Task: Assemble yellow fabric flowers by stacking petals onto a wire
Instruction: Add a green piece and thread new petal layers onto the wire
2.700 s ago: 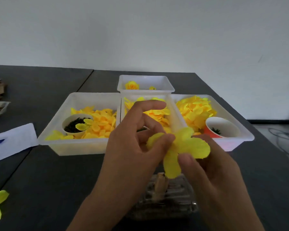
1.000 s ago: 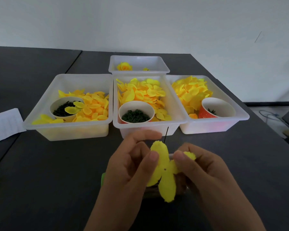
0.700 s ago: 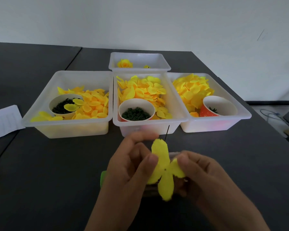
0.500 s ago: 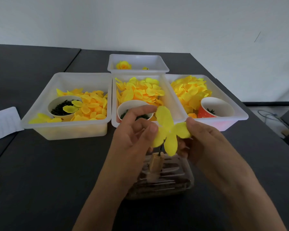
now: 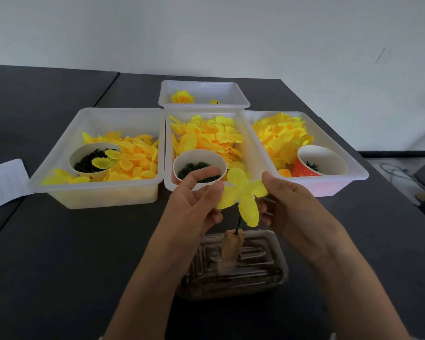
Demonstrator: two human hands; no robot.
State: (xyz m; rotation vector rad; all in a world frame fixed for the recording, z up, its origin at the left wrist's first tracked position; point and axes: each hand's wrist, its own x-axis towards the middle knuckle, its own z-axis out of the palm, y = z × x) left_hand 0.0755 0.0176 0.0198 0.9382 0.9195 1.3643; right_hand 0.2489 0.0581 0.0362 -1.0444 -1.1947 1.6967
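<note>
Hands meet over the dark table (image 5: 59, 253) in the head view, both on one yellow petal piece (image 5: 242, 195) with four lobes. The left hand (image 5: 194, 204) pinches the left lobe between thumb and forefinger; the right hand (image 5: 292, 207) pinches the right lobe at its thumb tip, the other fingers curled behind. A thin dark wire (image 5: 238, 223) runs down from under the petal's centre into a small tan block (image 5: 231, 244), which stands on a ribbed clear plastic lid (image 5: 255, 263) just below the hands. Whether the wire tip already passes through the petal's middle hole I cannot tell.

Behind, three white bins hold loose yellow petals: left bin (image 5: 59, 192), middle bin (image 5: 168, 143) and right bin (image 5: 353, 168), each with a paper cup of dark green bits. A smaller tray (image 5: 241, 94) at the back holds a finished flower (image 5: 182, 97).

To seat the petal well, I'd judge both pinches should stay light and level, easing it straight down the wire so it neither creases nor tips the block.
</note>
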